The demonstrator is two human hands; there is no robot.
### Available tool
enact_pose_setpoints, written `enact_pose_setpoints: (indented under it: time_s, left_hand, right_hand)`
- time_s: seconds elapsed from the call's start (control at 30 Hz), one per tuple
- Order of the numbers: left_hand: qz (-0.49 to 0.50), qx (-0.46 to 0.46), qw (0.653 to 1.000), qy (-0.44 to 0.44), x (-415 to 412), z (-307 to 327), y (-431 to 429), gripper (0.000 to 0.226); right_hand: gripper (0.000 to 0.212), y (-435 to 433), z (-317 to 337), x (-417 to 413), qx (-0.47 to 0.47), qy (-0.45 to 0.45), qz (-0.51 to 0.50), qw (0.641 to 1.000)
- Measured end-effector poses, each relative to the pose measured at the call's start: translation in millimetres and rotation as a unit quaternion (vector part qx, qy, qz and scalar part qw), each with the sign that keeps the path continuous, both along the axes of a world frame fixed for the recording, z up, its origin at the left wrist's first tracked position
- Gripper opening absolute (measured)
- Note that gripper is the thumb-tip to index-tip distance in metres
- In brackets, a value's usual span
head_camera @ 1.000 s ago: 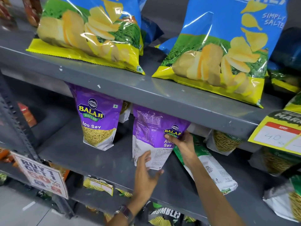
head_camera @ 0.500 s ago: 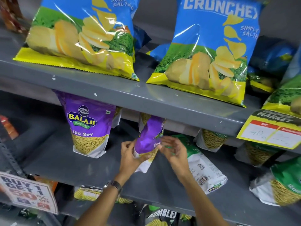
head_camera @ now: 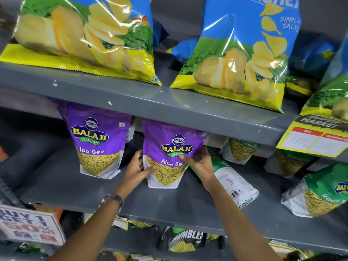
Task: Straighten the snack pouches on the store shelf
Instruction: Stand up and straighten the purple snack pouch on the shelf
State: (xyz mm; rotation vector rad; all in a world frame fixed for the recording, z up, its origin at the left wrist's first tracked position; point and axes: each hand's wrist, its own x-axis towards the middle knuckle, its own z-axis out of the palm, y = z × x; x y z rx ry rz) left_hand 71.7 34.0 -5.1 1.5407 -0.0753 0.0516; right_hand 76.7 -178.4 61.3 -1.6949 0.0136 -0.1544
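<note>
A purple Aloo Sev pouch [head_camera: 169, 155] stands upright on the grey middle shelf [head_camera: 75, 187], its front facing me. My left hand [head_camera: 136, 169] grips its lower left edge, thumb across the front. My right hand [head_camera: 200, 163] holds its right side, fingers over the label. A second purple Aloo Sev pouch [head_camera: 98, 144] stands upright to the left, untouched. A green and white pouch [head_camera: 231, 183] lies flat on its face just right of my right wrist.
Large blue and yellow chip bags [head_camera: 243, 53] lean on the shelf above. More green sev pouches [head_camera: 320, 193] stand or lean at the right. A yellow price tag [head_camera: 312, 140] hangs from the upper shelf edge. A promo sign [head_camera: 30, 225] sits lower left.
The purple pouch showed its back, was turned edge-on between both hands, and now faces front and stands upright. Both hands stayed on it.
</note>
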Motion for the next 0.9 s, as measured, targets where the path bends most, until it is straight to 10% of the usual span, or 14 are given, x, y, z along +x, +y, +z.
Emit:
enact_pose_setpoints:
  time_s: [0.4,0.6,0.9]
  left_hand:
    - [0.013,-0.007,1.000,-0.021,-10,4,-10,0.068]
    - [0.182,-0.109,0.977,-0.003,-75,-24,-70,0.069]
    - [0.081,-0.170,0.940,0.283,-30,-3,-224,0.027]
  right_hand:
    - [0.051,7,-6,-18,-0.003,-0.012,-0.036,0.999]
    - [0.048,-42,-8,-20,-0.028,-0.011,-0.047,0.998]
    - [0.021,-193,-13,2,-0.203,0.048,-0.203,0.957]
